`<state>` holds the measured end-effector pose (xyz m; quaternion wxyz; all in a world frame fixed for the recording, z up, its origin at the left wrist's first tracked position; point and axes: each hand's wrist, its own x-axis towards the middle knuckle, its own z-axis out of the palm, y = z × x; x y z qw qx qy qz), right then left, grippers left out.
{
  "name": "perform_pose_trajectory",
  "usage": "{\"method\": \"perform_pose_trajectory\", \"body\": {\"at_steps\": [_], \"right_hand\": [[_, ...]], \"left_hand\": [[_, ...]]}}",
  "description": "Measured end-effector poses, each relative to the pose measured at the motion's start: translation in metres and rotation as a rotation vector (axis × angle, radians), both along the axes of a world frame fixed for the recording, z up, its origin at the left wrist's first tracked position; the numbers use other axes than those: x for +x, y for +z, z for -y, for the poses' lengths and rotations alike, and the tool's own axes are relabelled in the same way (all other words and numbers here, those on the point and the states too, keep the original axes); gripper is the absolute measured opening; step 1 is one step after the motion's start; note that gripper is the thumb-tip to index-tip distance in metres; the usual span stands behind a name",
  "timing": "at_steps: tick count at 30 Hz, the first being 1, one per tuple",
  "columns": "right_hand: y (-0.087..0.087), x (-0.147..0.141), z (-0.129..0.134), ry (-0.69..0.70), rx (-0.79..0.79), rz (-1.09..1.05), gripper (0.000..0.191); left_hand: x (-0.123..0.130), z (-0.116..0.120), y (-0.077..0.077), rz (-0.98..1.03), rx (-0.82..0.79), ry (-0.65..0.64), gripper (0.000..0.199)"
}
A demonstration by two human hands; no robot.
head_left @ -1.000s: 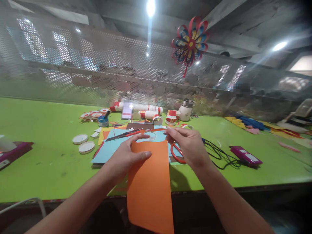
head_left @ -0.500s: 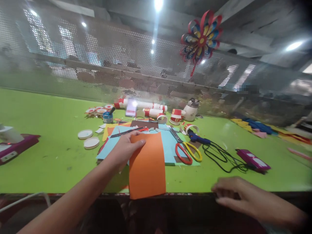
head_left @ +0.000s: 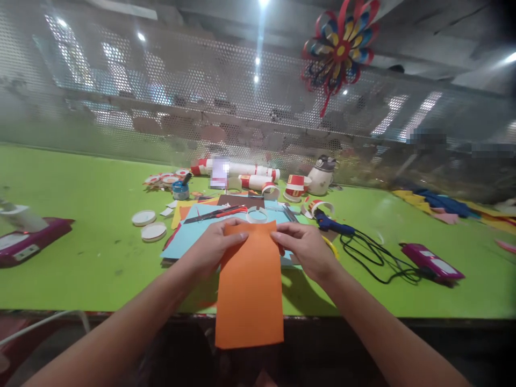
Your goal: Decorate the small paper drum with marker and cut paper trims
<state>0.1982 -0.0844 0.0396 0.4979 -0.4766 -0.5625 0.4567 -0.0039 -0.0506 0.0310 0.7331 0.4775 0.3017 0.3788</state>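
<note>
An orange sheet of paper hangs in front of me, its lower end past the table's front edge. My left hand pinches its upper left corner, thumb on top. At the upper right corner, my right hand grips the paper between thumb and fingers. Behind the sheet lie light blue sheets in a stack with other coloured paper. Scissors are mostly covered by my right hand, with part of a yellow handle showing. Scissors with red handles rest on the stack.
A glue gun with a black cord lies right, near a purple power strip. Another purple strip is at left. White lids, a blue jar, paper cups and a white pot stand around the green table.
My right hand has come in from the lower right and taken hold of the orange paper's upper right corner. The left hand keeps its hold. The view has shifted slightly.
</note>
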Motion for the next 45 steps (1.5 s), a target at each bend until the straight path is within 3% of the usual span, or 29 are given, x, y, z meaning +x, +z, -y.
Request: {"method": "perform_pose_trajectory", "body": {"at_steps": [9,13,17,19,23,26,29,31,33,36,39,42,45], "right_hand": [[-0.013,-0.002,-0.001,0.003,-0.051,-0.141,0.018],[-0.011,0.001,0.002,0.034,-0.006,-0.206,0.021],[-0.001,0.01,0.003,0.104,0.08,-0.258,0.023],[0.005,0.012,0.002,0.11,0.124,-0.197,0.025],[0.023,0.009,-0.001,-0.071,0.238,0.018,0.017],[0.038,0.008,0.004,-0.204,0.566,0.202,0.005],[0.045,0.011,0.021,-0.263,0.895,0.479,0.018],[0.038,0.016,0.036,-0.224,0.944,0.63,0.025],[0.02,0.021,0.049,-0.164,0.92,0.728,0.027],[-0.021,0.026,0.063,0.04,0.807,0.739,0.03],[-0.055,0.025,0.073,0.082,0.739,0.753,0.029],[-0.064,0.02,0.083,0.116,0.647,0.815,0.025],[-0.059,0.015,0.091,0.147,0.563,0.886,0.021]], "left_hand": [[-0.004,-0.005,-0.003,0.007,-0.026,-0.149,0.034],[-0.006,-0.007,0.002,0.049,-0.03,-0.171,0.023],[-0.007,-0.008,0.009,0.018,0.049,-0.116,0.02],[-0.007,-0.007,0.016,-0.07,0.164,-0.058,0.023],[0.0,-0.003,0.035,-0.306,0.562,0.133,0.02],[0.004,0.005,0.05,-0.37,0.903,0.299,0.01],[0.002,0.015,0.058,-0.31,1.053,0.298,0.007],[-0.004,0.022,0.053,-0.329,1.103,0.279,0.007],[-0.011,0.028,0.037,-0.385,1.214,0.212,0.01],[-0.021,0.036,-0.002,-0.48,1.432,0.088,0.016],[-0.026,0.044,-0.038,-0.651,1.538,0.0,0.018],[-0.026,0.053,-0.053,-0.782,1.539,-0.074,0.02],[-0.023,0.059,-0.052,-0.845,1.456,-0.095,0.024]]}}
